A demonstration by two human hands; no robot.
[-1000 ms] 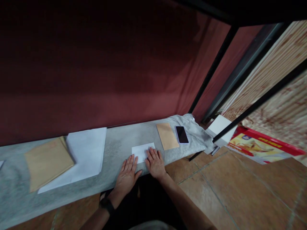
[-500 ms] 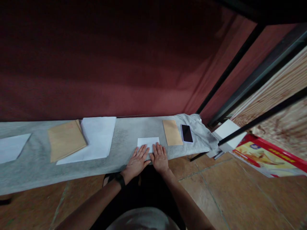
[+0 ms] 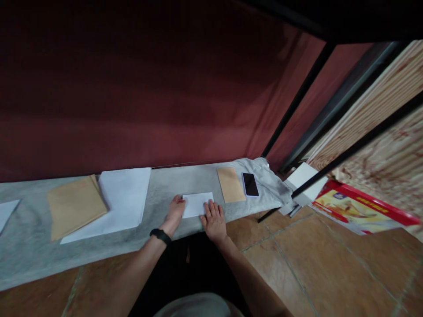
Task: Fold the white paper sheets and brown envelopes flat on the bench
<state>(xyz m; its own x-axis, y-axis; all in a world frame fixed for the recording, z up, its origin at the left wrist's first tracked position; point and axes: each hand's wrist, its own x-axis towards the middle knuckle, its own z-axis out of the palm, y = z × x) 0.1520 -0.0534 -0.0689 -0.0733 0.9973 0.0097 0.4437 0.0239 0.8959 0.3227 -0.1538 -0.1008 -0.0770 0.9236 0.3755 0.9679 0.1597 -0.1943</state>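
A small white rectangle of folded paper (image 3: 197,205) lies flat on the grey cloth covering a narrow table. At its left edge, my left hand (image 3: 175,212) has its fingers bent together, pinching the paper's side. My right hand (image 3: 214,221) rests with outstretched fingers on the right end of the same paper, pressing it to the cloth. Just right of that hand lies a flat brown envelope (image 3: 231,185), with a dark-screened phone (image 3: 250,184) beside it.
Farther left, a stack of brown envelopes (image 3: 76,206) overlaps large white sheets (image 3: 127,193). Another white sheet (image 3: 6,212) is cut off at the left edge. A red wall (image 3: 165,141) stands behind the table. On the floor at right lies a red and yellow box (image 3: 358,207).
My left hand has gone from lying flat on the paper to gripping its left edge. My right hand stays on the right end, uncovering more paper. The view has shifted slightly right.
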